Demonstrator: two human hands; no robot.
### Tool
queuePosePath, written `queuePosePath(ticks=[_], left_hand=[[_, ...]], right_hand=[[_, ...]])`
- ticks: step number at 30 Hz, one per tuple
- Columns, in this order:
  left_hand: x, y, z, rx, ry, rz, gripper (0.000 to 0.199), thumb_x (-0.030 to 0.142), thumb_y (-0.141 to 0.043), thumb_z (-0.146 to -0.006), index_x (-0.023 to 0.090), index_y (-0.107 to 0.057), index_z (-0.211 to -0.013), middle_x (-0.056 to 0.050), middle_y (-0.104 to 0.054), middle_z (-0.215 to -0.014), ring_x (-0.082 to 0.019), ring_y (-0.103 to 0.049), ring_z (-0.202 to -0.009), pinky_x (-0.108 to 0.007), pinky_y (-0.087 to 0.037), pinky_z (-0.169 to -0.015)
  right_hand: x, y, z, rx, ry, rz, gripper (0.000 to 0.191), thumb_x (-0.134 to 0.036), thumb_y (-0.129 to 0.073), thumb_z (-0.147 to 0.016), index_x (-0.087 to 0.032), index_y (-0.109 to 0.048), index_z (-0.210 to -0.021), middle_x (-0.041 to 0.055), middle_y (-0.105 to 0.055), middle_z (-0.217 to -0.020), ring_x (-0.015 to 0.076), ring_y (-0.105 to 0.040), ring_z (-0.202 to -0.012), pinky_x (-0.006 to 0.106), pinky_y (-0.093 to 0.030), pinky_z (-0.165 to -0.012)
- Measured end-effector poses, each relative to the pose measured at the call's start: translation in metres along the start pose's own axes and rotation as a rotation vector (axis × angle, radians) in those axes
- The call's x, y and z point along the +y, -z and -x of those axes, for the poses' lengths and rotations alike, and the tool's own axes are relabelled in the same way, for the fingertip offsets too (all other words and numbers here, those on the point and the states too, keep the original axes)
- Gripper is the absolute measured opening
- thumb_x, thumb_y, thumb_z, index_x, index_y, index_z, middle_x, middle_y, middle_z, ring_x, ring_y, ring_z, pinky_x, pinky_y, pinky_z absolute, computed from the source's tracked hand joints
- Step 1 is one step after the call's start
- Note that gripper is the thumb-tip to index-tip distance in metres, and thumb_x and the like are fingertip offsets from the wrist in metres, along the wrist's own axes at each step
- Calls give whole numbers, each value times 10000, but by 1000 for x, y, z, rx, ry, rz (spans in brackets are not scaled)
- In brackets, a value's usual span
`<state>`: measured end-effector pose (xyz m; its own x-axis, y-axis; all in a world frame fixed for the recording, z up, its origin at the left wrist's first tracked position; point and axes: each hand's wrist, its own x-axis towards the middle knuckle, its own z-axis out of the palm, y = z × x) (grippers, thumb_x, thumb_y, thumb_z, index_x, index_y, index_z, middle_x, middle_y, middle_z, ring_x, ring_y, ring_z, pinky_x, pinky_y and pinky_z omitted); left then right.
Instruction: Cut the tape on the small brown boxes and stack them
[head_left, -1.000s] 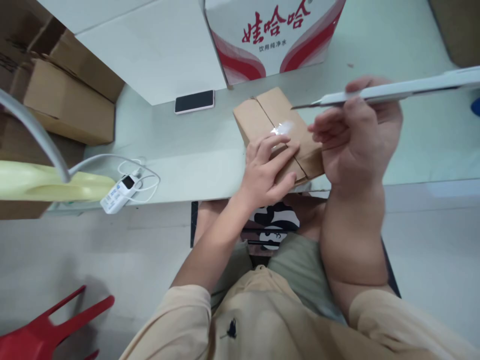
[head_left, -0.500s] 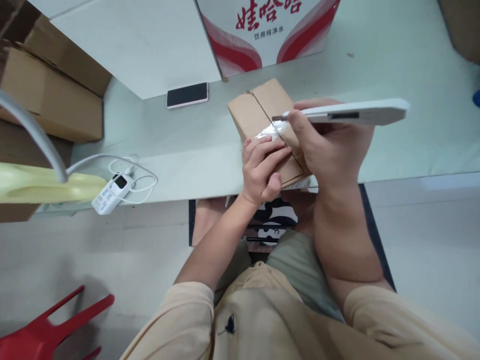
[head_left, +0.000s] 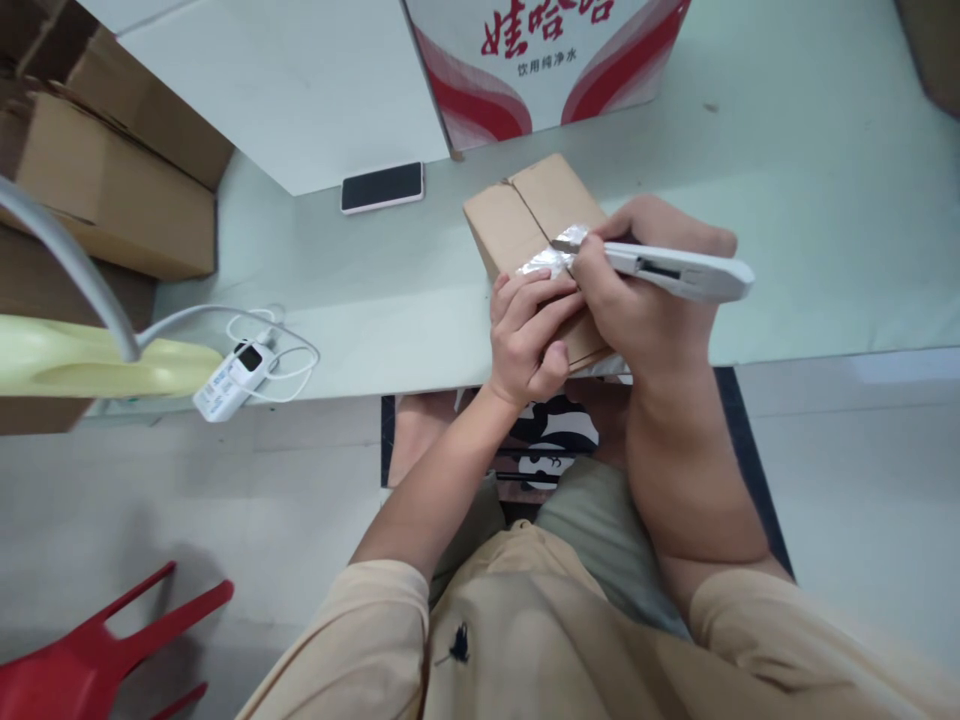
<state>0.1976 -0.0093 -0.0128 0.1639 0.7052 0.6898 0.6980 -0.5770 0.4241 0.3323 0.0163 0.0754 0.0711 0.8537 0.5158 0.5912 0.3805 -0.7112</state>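
So the small cardboard box [head_left: 506, 225] is sitting on the counter [head_left: 810, 230], right by the front edge and turned at an angle. The left hand [head_left: 531, 335] is laid over the top, fingers a bit bent and slightly spread; its grip isn't closed around anything, just resting on the cardboard. The right hand [head_left: 649, 285] has a snug, closed grip on a white utility knife [head_left: 686, 272], held kinda like a pen, blade tip at the shiny clear tape [head_left: 546, 262] near the seam. Can't tell if it's actually cutting in. Behind the box there's a white carton with red lettering [head_left: 551, 75], plus a phone [head_left: 382, 187] lying off to the left.
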Motion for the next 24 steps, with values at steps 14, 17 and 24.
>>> queuePosePath(ticks=[14,17,24], left_hand=[[2,4,-2,17,-28,-51,747,612,-99,-988,247,-736,-1126,-93,-718,-1127,-270,-590,-1223,-495,-316,-1212],[2,6,-2,-31,-1,-70,781,636,-69,-980,255,-735,-1127,-95,-713,-1135,-274,-583,-1233,-498,-298,-1219],[0,6,-1,34,-65,-4,647,577,-170,-993,230,-702,-1117,-92,-710,-1145,-269,-579,-1228,-479,-274,-1220]], right_hand=[[9,2,3,-15,77,-7,172,-306,-621,-860,-252,-578,-703,16,-612,-630,192,-627,-721,329,-512,-667],[3,2,6,42,103,24,202,-266,-597,-828,-243,-535,-637,-1,-565,-576,160,-541,-583,328,-450,-610],[5,6,5,44,293,72,215,-255,-554,-802,-208,-522,-594,-9,-543,-532,114,-426,-496,300,-294,-535]])
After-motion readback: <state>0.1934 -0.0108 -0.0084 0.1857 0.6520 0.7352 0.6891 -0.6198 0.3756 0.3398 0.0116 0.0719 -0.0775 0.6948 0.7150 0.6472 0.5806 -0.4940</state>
